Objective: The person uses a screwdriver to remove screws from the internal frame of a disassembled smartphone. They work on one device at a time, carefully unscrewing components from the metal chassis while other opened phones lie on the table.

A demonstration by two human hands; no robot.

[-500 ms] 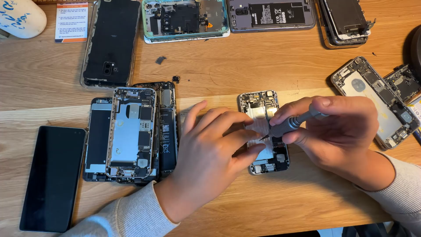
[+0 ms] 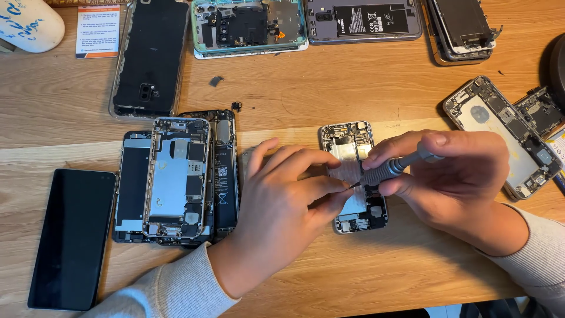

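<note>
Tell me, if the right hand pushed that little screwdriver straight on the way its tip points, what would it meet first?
Most likely the left hand's fingertips, which sit right at the screwdriver tip held by the right hand over the opened phone; depth is unclear.

The table (image 2: pixel 365 88) is pale wood, matt, with visible grain. At its left edge a black screen panel (image 2: pixel 73 235) looks like glossy glass. The opened phone (image 2: pixel 353 176) shows bare silvery metal inside, dull sheen. The screwdriver (image 2: pixel 397 166) is grey metal with a knurled grip. Both sleeves look like soft pale knit cloth.
</note>
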